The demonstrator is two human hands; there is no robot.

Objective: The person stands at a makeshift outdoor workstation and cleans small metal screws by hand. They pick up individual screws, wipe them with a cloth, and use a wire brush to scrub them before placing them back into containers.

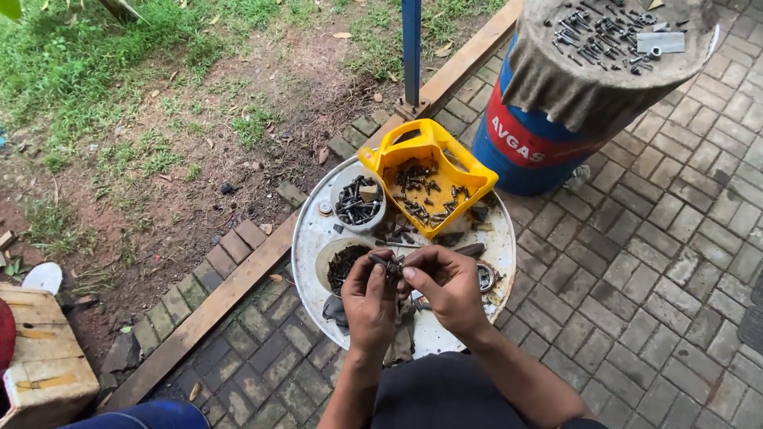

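Left hand and right hand meet fingertip to fingertip, both pinched on a small dark metal bolt. Bolt held above round white metal tray; on tray, beyond hands, yellow cut-open plastic jug containing bolts.

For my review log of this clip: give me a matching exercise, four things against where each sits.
Things:
1. yellow container
2. small round bowl
3. blue drum
4. wooden crate

Places:
A. under a grey cloth strewn with bolts
B. far left, on the ground
C. back of the round tray, bolts inside
D. left of the yellow container, on the tray

Pairs: 1-C, 2-D, 3-A, 4-B
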